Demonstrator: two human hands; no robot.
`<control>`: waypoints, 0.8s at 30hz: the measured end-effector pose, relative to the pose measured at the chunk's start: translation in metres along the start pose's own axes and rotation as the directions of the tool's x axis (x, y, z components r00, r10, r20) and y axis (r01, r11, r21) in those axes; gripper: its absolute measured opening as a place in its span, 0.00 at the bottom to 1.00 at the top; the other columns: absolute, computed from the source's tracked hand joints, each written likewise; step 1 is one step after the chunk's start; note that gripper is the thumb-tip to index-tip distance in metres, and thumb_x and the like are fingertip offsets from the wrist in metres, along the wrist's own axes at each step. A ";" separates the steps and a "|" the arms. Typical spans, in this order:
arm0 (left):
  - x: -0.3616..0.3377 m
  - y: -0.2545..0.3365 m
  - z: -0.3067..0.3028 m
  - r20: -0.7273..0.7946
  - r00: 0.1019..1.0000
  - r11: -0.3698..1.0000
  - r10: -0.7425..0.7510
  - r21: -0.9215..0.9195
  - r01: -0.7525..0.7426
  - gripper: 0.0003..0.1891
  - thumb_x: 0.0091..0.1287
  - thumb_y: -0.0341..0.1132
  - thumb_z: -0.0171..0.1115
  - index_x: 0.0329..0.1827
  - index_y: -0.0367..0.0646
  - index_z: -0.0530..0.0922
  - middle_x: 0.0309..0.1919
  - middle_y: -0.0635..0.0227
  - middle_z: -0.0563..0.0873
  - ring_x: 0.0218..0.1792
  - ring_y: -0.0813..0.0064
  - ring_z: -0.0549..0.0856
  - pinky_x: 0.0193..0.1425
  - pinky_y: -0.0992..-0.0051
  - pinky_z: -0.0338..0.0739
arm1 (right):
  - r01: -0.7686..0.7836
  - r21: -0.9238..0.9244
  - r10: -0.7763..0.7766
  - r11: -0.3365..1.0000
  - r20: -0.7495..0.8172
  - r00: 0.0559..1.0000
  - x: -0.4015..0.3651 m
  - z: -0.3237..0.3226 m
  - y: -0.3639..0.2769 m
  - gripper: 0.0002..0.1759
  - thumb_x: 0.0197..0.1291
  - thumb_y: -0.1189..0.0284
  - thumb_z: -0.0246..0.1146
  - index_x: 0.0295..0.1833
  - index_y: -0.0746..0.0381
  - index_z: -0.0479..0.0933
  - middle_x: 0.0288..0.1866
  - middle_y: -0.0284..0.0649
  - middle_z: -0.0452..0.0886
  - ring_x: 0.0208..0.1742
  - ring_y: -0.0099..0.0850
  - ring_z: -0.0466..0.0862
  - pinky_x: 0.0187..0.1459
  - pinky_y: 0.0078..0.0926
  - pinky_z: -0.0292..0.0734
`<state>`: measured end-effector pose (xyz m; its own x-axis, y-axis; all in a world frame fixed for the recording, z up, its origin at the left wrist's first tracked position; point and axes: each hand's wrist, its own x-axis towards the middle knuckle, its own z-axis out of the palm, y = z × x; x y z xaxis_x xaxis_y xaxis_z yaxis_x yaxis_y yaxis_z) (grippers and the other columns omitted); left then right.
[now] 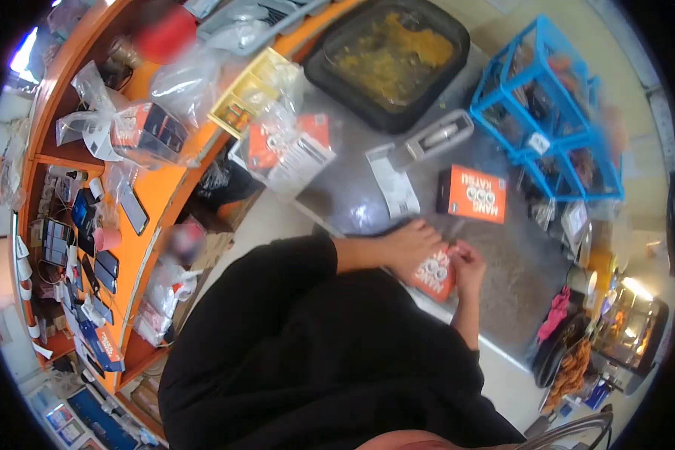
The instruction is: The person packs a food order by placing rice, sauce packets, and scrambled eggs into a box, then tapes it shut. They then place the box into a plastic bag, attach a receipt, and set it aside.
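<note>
I noted bare steel counter [521,262] open just beyond right hand [469,268]: widest free lane. Gap between hands was filled by orange packet [435,276], both gripping it. Just ahead of left hand [412,246]: receipt [394,184] and orange box [472,193], narrow strip between them. Further ahead, grey handheld device [435,139], black tray [390,60] and blue wire rack [555,112] walled off far side.

place: food shop | orange counter [157,191] | crumb tray [324,81] | receipt [394,184]
</note>
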<state>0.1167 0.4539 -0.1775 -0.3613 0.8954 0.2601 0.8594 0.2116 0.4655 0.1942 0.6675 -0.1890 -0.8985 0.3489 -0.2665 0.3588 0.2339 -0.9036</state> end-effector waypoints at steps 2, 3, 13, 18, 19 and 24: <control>0.004 0.003 -0.006 0.040 0.998 0.995 -0.039 -0.090 0.043 0.48 0.30 0.57 0.74 0.56 0.37 0.71 0.46 0.61 0.76 0.51 0.64 0.73 0.57 0.66 0.60 | -0.059 0.034 0.059 0.998 -0.008 0.998 -0.001 0.002 0.001 0.14 0.55 0.78 0.64 0.48 0.71 0.80 0.36 0.37 0.84 0.35 0.22 0.81 0.38 0.18 0.75; 0.005 0.004 -0.007 0.061 0.998 0.998 -0.024 -0.060 0.028 0.50 0.30 0.57 0.74 0.58 0.37 0.70 0.47 0.61 0.76 0.51 0.65 0.73 0.57 0.67 0.60 | -0.118 -0.001 0.118 0.993 -0.011 0.993 0.001 0.001 -0.006 0.13 0.56 0.77 0.64 0.47 0.71 0.80 0.36 0.37 0.84 0.35 0.22 0.81 0.37 0.18 0.75; 0.004 0.007 -0.003 0.028 0.998 0.998 0.054 -0.025 -0.053 0.49 0.30 0.55 0.73 0.59 0.38 0.71 0.47 0.63 0.77 0.48 0.66 0.76 0.54 0.67 0.62 | -0.359 -0.121 0.379 0.925 0.307 0.873 0.029 -0.019 0.006 0.12 0.58 0.71 0.65 0.45 0.65 0.82 0.35 0.37 0.84 0.33 0.24 0.82 0.34 0.23 0.76; 0.002 0.006 0.000 0.001 0.999 0.999 0.049 -0.007 -0.049 0.48 0.30 0.55 0.72 0.58 0.38 0.72 0.47 0.63 0.77 0.49 0.66 0.76 0.54 0.67 0.62 | -0.104 -0.414 0.189 0.904 0.170 0.967 0.008 -0.024 -0.008 0.15 0.60 0.69 0.64 0.50 0.65 0.80 0.39 0.42 0.83 0.38 0.24 0.81 0.39 0.21 0.76; 0.002 0.005 -0.001 0.006 0.999 0.999 0.044 -0.014 -0.044 0.48 0.30 0.56 0.72 0.57 0.38 0.72 0.48 0.63 0.77 0.49 0.66 0.76 0.55 0.67 0.62 | -0.185 -0.447 0.303 0.875 0.210 0.930 0.002 -0.025 -0.014 0.15 0.60 0.69 0.64 0.50 0.64 0.80 0.39 0.42 0.83 0.39 0.24 0.81 0.39 0.21 0.75; -0.008 -0.001 -0.004 -0.203 0.973 0.994 0.106 0.029 -0.102 0.39 0.42 0.58 0.70 0.56 0.43 0.73 0.51 0.64 0.77 0.52 0.66 0.75 0.58 0.65 0.63 | 0.199 -0.566 -0.254 0.800 -0.018 0.967 -0.014 0.001 -0.043 0.08 0.60 0.72 0.62 0.41 0.67 0.79 0.34 0.38 0.82 0.36 0.23 0.79 0.42 0.20 0.73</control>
<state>0.1171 0.4450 -0.1771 -0.3343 0.8143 0.4746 0.9020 0.1303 0.4116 0.1908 0.6515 -0.1468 -0.9554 0.2944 -0.0223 0.2511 0.7706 -0.5858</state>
